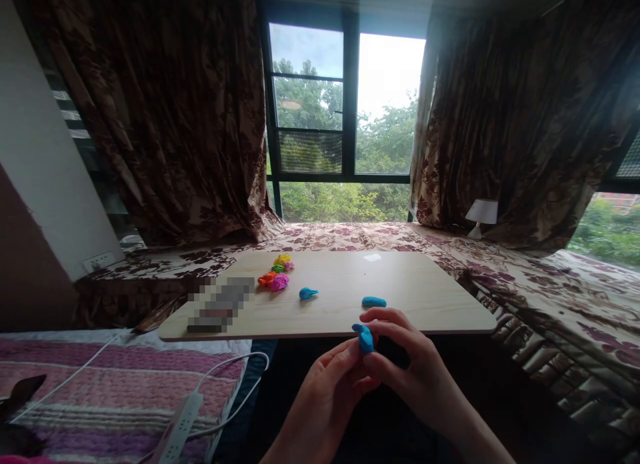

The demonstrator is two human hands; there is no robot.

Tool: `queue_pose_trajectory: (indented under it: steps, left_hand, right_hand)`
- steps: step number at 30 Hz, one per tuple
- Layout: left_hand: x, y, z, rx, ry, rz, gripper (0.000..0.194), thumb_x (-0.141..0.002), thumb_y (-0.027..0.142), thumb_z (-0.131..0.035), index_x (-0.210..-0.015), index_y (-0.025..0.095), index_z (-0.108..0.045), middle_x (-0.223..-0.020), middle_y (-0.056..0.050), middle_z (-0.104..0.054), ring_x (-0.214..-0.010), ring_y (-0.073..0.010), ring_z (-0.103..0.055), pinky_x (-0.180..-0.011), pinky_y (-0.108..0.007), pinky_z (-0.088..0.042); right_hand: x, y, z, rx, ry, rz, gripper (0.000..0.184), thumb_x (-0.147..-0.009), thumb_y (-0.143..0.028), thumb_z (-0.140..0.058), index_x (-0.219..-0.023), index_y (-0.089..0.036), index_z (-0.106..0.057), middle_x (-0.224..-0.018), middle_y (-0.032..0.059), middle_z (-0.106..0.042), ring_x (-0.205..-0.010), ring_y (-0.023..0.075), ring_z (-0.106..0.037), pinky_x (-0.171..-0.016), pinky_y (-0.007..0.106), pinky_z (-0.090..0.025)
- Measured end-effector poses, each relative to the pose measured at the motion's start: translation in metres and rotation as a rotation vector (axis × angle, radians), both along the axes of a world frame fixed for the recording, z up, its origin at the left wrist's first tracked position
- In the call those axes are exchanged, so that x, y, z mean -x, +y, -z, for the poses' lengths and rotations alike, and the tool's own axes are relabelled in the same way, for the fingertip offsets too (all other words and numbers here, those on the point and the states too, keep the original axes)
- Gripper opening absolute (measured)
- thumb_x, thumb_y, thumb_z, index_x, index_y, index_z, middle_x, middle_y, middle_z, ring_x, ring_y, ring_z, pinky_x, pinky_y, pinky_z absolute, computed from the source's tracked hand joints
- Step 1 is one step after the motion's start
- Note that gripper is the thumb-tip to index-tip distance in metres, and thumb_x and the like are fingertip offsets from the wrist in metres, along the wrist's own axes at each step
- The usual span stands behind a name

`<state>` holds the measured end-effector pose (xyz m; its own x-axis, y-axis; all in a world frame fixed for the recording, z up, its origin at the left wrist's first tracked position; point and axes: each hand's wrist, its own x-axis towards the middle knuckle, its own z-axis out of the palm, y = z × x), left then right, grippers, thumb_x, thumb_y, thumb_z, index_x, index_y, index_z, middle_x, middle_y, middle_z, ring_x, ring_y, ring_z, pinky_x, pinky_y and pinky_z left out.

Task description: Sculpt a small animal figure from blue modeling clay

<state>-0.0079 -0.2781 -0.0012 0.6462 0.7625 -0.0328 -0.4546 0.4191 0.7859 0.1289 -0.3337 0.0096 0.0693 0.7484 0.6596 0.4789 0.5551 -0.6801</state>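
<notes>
Between my two hands, just off the table's near edge, is a small lump of blue modelling clay (367, 340) with a bent tip at its top. My left hand (336, 377) pinches it from the left with thumb and fingers. From the other side, my right hand (407, 351) presses it between thumb and curled fingers. On the table (340, 317) beyond lie a blue clay roll (374, 302) and a blue clay piece with a rounded body and thin tail (308, 293). Farther left sits a cluster of clay lumps in yellow, green, orange and pink (280, 281).
A blurred-out dark object (220, 307) lies at the table's left end. A white power strip (180, 424) with a cable rests on the striped bedspread (100, 384) at lower left. Behind the table are a cloth-covered sill, a small lamp (483, 214), curtains and a window.
</notes>
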Motion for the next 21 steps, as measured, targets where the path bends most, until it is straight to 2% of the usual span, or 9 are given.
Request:
queue_pose_trajectory:
  steps: [2,5,7,12,16,21]
  left_hand:
    - [0.004,0.004,-0.001,-0.248,0.173,-0.169,0.028,-0.077,0.032,-0.064,-0.099,0.016,-0.068,-0.092,-0.007,-0.069,-0.088,-0.0195,-0.061,-0.080,-0.030,-0.047]
    - [0.010,0.011,-0.004,-0.698,0.354,-0.489,0.025,-0.077,0.028,-0.065,-0.101,0.024,-0.065,-0.100,-0.001,-0.065,-0.100,-0.0175,-0.057,-0.092,-0.028,-0.039]
    - [0.012,0.013,-0.007,-0.918,0.407,-0.602,0.023,-0.078,0.025,-0.063,-0.101,0.027,-0.064,-0.103,0.001,-0.062,-0.102,-0.0158,-0.055,-0.093,-0.026,-0.038]
    - [0.008,0.013,-0.008,-1.158,0.484,-0.637,0.017,-0.080,0.020,-0.060,-0.096,0.026,-0.064,-0.096,0.000,-0.062,-0.093,-0.0160,-0.058,-0.083,-0.028,-0.046]
    - [0.008,0.014,-0.004,-1.384,0.467,-0.827,0.017,-0.076,0.012,-0.063,-0.088,0.024,-0.065,-0.085,0.000,-0.062,-0.085,-0.0166,-0.057,-0.088,-0.035,-0.043]
    - [0.014,0.011,-0.004,-1.535,0.498,-0.939,0.034,-0.074,0.008,-0.063,-0.104,0.024,-0.062,-0.094,-0.003,-0.059,-0.092,-0.0185,-0.055,-0.093,-0.041,-0.041]
  right_hand:
    - [-0.003,-0.001,-0.001,0.035,0.047,-0.013,0.024,-0.081,-0.017,-0.062,-0.104,-0.025,-0.062,-0.116,0.0055,-0.058,-0.110,0.0208,-0.054,-0.099,0.038,-0.041]
    - [-0.007,-0.002,-0.001,0.084,0.089,0.002,0.022,-0.080,-0.020,-0.065,-0.102,-0.023,-0.064,-0.113,0.0055,-0.061,-0.108,0.0216,-0.056,-0.099,0.037,-0.041]
    - [-0.007,-0.002,0.001,0.122,0.107,0.017,0.024,-0.079,-0.022,-0.066,-0.102,-0.023,-0.064,-0.111,0.0052,-0.063,-0.107,0.0222,-0.057,-0.098,0.037,-0.042]
    - [-0.003,-0.003,0.006,0.172,0.144,-0.018,0.023,-0.079,-0.023,-0.066,-0.102,-0.023,-0.064,-0.102,0.0027,-0.068,-0.099,0.0213,-0.061,-0.091,0.034,-0.047]
    - [-0.002,-0.003,0.009,0.195,0.198,-0.043,0.022,-0.080,-0.025,-0.066,-0.102,-0.023,-0.064,-0.099,0.0029,-0.069,-0.095,0.0210,-0.063,-0.088,0.033,-0.049]
    - [-0.004,-0.003,0.011,0.200,0.192,-0.007,0.024,-0.080,-0.026,-0.066,-0.104,-0.024,-0.064,-0.100,0.0017,-0.069,-0.096,0.0201,-0.063,-0.089,0.032,-0.048]
